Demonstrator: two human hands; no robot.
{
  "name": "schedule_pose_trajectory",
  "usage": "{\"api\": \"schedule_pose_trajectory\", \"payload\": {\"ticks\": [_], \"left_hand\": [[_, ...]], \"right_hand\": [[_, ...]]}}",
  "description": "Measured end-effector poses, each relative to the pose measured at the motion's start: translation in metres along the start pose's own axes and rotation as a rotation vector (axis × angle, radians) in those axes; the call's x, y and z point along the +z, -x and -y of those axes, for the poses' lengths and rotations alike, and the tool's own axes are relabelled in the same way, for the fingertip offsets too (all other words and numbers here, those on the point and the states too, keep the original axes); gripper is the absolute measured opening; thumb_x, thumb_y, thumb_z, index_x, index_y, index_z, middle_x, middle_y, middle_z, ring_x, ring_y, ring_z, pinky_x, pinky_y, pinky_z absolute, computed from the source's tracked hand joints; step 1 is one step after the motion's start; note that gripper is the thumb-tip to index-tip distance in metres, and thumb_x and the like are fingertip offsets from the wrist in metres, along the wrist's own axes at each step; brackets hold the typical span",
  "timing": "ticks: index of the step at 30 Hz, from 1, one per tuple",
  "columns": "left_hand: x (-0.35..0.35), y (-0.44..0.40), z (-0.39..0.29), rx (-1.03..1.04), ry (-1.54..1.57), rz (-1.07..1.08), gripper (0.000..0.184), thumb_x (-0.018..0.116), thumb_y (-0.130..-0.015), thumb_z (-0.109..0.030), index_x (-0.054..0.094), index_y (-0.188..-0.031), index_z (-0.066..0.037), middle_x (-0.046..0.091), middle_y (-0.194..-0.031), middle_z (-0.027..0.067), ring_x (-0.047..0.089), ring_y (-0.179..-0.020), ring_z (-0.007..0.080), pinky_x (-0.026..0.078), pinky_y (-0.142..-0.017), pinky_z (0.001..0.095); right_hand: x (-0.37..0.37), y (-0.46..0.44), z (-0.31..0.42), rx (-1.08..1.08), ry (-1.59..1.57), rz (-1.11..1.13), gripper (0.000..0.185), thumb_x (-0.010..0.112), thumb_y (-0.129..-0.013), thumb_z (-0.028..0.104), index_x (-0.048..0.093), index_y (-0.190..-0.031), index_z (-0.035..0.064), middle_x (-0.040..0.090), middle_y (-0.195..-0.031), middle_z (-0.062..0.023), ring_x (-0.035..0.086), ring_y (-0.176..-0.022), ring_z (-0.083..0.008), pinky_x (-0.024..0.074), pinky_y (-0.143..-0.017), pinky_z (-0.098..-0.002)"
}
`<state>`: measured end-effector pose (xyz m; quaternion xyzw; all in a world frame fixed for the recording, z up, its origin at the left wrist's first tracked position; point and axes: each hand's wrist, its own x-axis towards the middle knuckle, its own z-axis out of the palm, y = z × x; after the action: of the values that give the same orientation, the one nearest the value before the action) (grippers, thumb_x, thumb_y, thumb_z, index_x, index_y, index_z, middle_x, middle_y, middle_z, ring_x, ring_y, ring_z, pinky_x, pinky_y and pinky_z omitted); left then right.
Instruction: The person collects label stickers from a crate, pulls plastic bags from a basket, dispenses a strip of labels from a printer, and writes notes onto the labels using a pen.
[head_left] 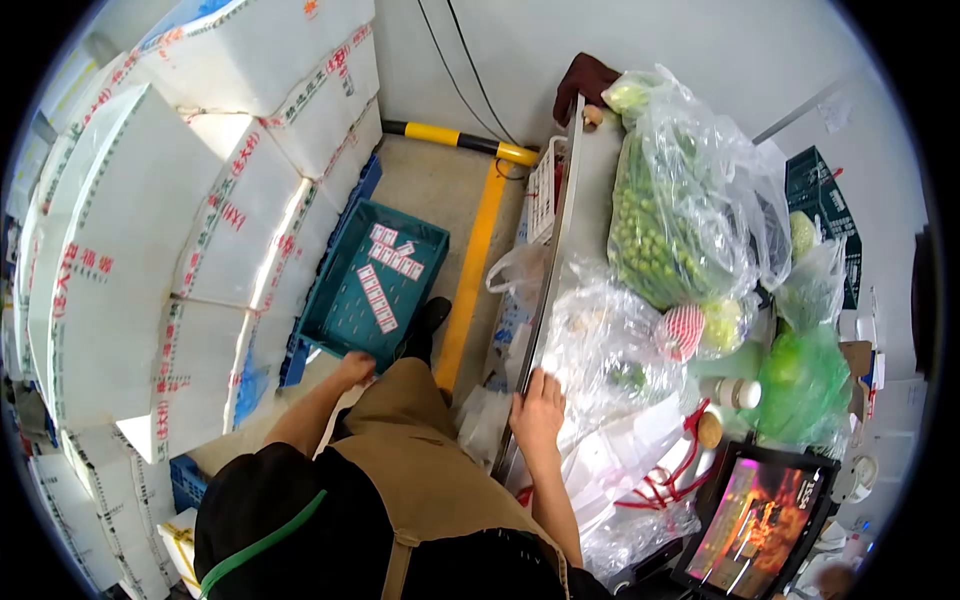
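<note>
Down on the floor side, my left hand [355, 370] is closed at the near rim of a teal plastic crate [342, 300]; its fingers are partly hidden. White-and-red labels [377, 298] lie in the crate. My right hand [538, 405] rests on the metal edge of the counter [590, 190], fingers extended, holding nothing. Beside it are crumpled clear plastic bags [600, 340] and a white bag with red handles [630, 450]. Farther along the counter stands a large clear bag of green vegetables [655, 210].
White foam boxes [240, 210] are stacked at the left. A black-and-yellow bar [460, 140] runs along the wall. At the right are a green bag [805, 385], a white-capped jar [735, 392] and a lit screen [760, 520]. A white basket [545, 190] sits below the counter.
</note>
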<state>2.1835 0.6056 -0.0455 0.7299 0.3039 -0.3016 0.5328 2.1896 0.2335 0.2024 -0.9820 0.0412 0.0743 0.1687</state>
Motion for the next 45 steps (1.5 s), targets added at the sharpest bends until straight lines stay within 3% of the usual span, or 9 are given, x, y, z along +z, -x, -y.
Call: {"api": "schedule_pose_trajectory", "payload": {"ticks": [2,5,10,15,26,35,38,40,45], "left_hand": [[0.012,-0.063,-0.063,0.112,0.114,0.186,0.019,0.058,-0.083,-0.014,0.064,-0.073,0.001,0.056,-0.057,0.0088,0.055,-0.048,0.0197,0.044,-0.045,0.0306],[0.069,-0.114,-0.193,0.198,0.048,0.107,0.019,0.058,-0.083,-0.015,0.066,-0.08,0.001,0.061,-0.062,0.0103,0.057,-0.05,0.0188,0.046,-0.048,0.0312],[0.203,-0.254,-0.322,0.408,-0.21,0.161,0.04,0.064,-0.075,-0.035,0.07,-0.103,-0.007,0.069,-0.093,0.0191,0.068,-0.088,0.0306,0.053,-0.078,0.0404],[0.308,-0.328,-0.421,0.255,-0.178,0.174,0.068,0.076,-0.071,-0.036,0.052,-0.12,0.005,0.062,-0.109,0.0272,0.06,-0.106,0.0377,0.048,-0.091,0.0422],[0.371,-0.426,-0.432,0.305,-0.206,0.124,0.081,0.066,-0.071,-0.015,0.025,-0.14,-0.001,0.052,-0.114,0.0307,0.058,-0.101,0.0449,0.048,-0.088,0.0492],[0.248,-0.416,-0.442,0.33,-0.271,0.024,0.073,0.06,-0.07,-0.004,0.033,-0.138,-0.001,0.048,-0.125,0.0275,0.051,-0.112,0.0442,0.044,-0.094,0.0489],[0.265,-0.397,-0.473,0.813,-0.315,-0.332,0.075,0.071,-0.071,-0.007,0.038,-0.138,-0.006,0.046,-0.133,0.0246,0.045,-0.124,0.0405,0.04,-0.101,0.0458],[0.298,-0.406,-0.494,0.978,-0.283,-0.078,0.09,0.08,-0.063,-0.012,0.035,-0.141,-0.007,0.037,-0.14,0.0234,0.033,-0.133,0.0396,0.029,-0.11,0.047],[0.366,-0.517,-0.515,0.535,-0.663,-0.193,0.122,0.088,-0.053,-0.031,0.014,-0.149,-0.01,0.025,-0.146,0.0279,0.019,-0.139,0.0438,0.016,-0.107,0.0666]], "right_hand": [[-0.051,-0.024,0.014,0.184,-0.036,0.442,0.044,0.066,-0.08,0.011,0.054,-0.121,-0.002,0.057,-0.115,-0.0261,0.055,-0.104,-0.0424,0.0461,-0.088,-0.0457],[-0.062,-0.073,0.018,-0.135,-0.077,-0.326,0.032,0.066,-0.082,0.012,0.06,-0.11,-0.0019,0.061,-0.105,-0.0252,0.06,-0.094,-0.0396,0.0488,-0.082,-0.0437],[-0.063,-0.221,0.024,-0.066,-0.115,-0.286,0.068,0.07,-0.079,0.012,0.036,-0.136,-0.0031,0.034,-0.139,-0.0271,0.038,-0.124,-0.0461,0.034,-0.103,-0.0468],[-0.003,-0.29,0.003,0.132,0.012,-0.096,0.075,0.067,-0.077,0.017,0.03,-0.139,-0.0055,0.023,-0.144,-0.0299,0.02,-0.133,-0.0489,0.0117,-0.109,-0.0582],[0.0,-0.288,-0.009,0.185,0.014,-0.008,0.073,0.059,-0.087,0.024,0.022,-0.146,0.0024,0.01,-0.149,-0.0312,0.014,-0.138,-0.0494,0.0213,-0.107,-0.0584],[0.008,-0.315,-0.005,0.313,0.018,0.003,0.071,0.059,-0.089,0.034,0.025,-0.146,0.0107,0.013,-0.146,-0.0319,0.012,-0.135,-0.053,0.0165,-0.105,-0.0656],[0.013,-0.318,-0.014,0.293,0.027,0.011,0.071,0.06,-0.088,0.034,0.026,-0.146,0.0107,0.014,-0.146,-0.0317,0.013,-0.135,-0.053,0.0165,-0.105,-0.0657],[0.019,-0.317,-0.016,0.278,0.031,0.016,0.071,0.06,-0.088,0.035,0.026,-0.146,0.0106,0.014,-0.146,-0.0316,0.013,-0.135,-0.053,0.0166,-0.105,-0.0657],[0.024,-0.321,-0.032,0.245,0.035,0.009,0.07,0.06,-0.088,0.035,0.027,-0.145,0.0106,0.015,-0.146,-0.0314,0.013,-0.135,-0.053,0.0167,-0.105,-0.0659]]}}
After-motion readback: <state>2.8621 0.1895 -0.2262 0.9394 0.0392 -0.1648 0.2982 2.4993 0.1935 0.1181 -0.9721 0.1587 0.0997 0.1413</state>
